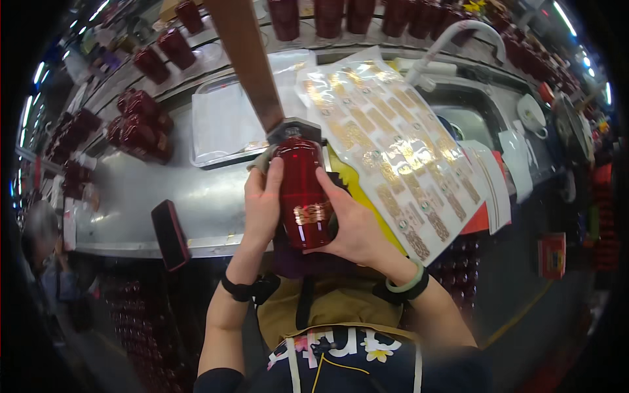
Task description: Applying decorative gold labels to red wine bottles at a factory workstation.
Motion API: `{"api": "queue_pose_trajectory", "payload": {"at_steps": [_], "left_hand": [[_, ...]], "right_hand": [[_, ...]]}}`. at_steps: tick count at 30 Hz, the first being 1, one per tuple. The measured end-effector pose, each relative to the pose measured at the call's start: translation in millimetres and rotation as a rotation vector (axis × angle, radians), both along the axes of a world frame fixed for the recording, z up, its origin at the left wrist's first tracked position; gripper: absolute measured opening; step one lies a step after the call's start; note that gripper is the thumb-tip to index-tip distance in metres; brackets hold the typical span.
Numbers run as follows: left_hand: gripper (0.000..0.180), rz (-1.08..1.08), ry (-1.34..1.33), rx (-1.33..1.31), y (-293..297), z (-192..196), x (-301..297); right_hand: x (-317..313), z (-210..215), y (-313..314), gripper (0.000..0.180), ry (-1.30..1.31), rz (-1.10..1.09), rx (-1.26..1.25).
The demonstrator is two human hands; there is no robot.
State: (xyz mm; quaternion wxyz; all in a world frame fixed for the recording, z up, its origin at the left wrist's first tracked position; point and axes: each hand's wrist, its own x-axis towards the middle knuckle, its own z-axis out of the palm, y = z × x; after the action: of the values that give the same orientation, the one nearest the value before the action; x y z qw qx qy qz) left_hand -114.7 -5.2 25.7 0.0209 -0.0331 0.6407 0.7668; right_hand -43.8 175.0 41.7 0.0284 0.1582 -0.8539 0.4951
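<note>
Between my two hands is a glossy dark red bottle with a gold decal low on its side. My left hand wraps its left side, thumb along the surface. From the right, my right hand grips it, with the thumb up the side and fingers near the lower end. The far end of the bottle lies against or just in front of a dark metal bracket on a brown post; whether they touch I cannot tell. To the right lies a large sheet of gold decals, overlapping something yellow.
A white tray lies behind the post on the metal bench. Several red bottles stand at left, more along the back shelf. A dark phone rests at the front edge. A sink with a white tap is at right.
</note>
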Motion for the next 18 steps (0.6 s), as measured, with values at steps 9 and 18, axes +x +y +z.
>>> {"api": "queue_pose_trajectory", "payload": {"at_steps": [9, 18], "left_hand": [[0.043, -0.031, -0.124, -0.118, -2, 6, 0], [0.052, -0.039, 0.057, -0.184, -31, -3, 40]], "right_hand": [[0, 4, 14, 0.120, -0.047, 0.061, 0.080], [-33, -1, 292, 0.018, -0.099, -0.687, 0.553]]}}
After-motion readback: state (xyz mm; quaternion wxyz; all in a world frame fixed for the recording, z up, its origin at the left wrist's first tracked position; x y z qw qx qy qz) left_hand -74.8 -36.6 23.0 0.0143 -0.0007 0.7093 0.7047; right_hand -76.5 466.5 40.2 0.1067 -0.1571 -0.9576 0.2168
